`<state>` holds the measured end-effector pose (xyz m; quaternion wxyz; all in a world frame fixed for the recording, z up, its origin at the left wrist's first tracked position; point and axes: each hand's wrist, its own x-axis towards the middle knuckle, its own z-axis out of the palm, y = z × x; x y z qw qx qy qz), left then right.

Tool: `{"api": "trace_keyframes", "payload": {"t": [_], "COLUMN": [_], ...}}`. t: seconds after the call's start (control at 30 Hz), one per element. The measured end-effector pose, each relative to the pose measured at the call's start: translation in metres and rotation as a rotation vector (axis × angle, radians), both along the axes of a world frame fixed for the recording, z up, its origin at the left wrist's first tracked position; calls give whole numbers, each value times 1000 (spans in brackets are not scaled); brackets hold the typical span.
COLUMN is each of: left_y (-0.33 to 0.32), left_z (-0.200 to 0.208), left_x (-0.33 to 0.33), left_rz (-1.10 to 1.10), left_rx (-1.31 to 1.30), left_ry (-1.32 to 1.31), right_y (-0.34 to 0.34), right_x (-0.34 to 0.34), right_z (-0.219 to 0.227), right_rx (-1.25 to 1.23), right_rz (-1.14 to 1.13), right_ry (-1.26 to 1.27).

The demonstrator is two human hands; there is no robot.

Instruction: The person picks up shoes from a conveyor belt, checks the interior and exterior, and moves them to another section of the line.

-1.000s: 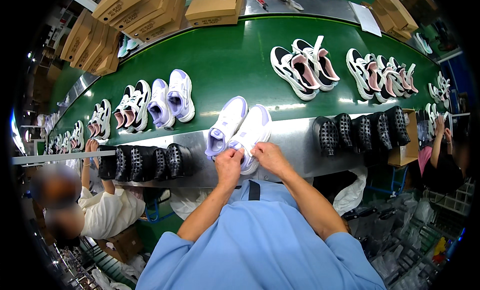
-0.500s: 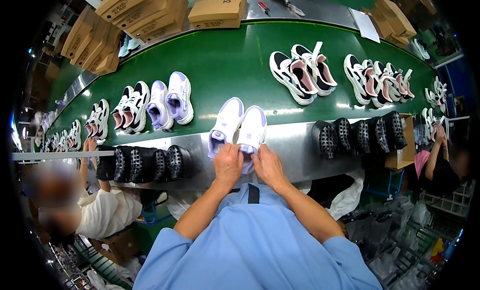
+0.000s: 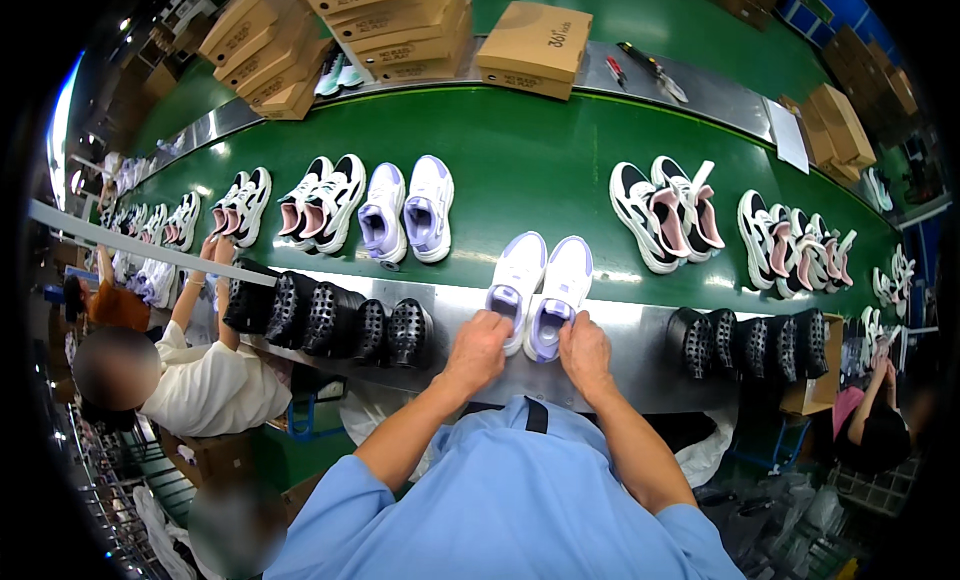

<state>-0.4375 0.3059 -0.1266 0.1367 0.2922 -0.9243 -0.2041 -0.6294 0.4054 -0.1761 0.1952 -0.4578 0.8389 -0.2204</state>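
Two white and lilac sneakers stand side by side in front of me with toes pointing away, across the green surface and its metal edge. My left hand [image 3: 478, 351] is closed at the heel end of the left sneaker [image 3: 519, 269]. My right hand [image 3: 586, 351] grips the right-hand collar edge of the right sneaker [image 3: 567, 275], fingers bent over it. The lilac insides of both show; my fingertips are partly hidden. Another white and lilac pair [image 3: 428, 205] sits to the left on the green table [image 3: 520, 150].
Black studded shoe-shaped forms [image 3: 330, 315] line the near edge at left, with more black forms [image 3: 750, 342] at right. Black, white and pink sneakers [image 3: 665, 215] stand on both sides. Shoe boxes [image 3: 535, 48], a red-handled tool [image 3: 616, 72] and a cutter [image 3: 650, 70] lie behind. Co-workers sit either side.
My hands have moved apart: both were close together at the heels, and now one is at each sneaker. The sneakers' openings are more exposed. The whole view has shifted.
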Motion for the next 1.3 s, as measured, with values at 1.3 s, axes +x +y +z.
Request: {"api": "trace_keyframes", "payload": {"t": [1.3], "left_y": [-79], "left_z": [20], "left_x": [-110], "left_rz": [181], "left_rx": [503], "left_ry": [115], "right_y": [-103], "right_x": [-172], "right_z": [83], "right_rx": [287], "right_rz": [28], "right_ry": [89]}}
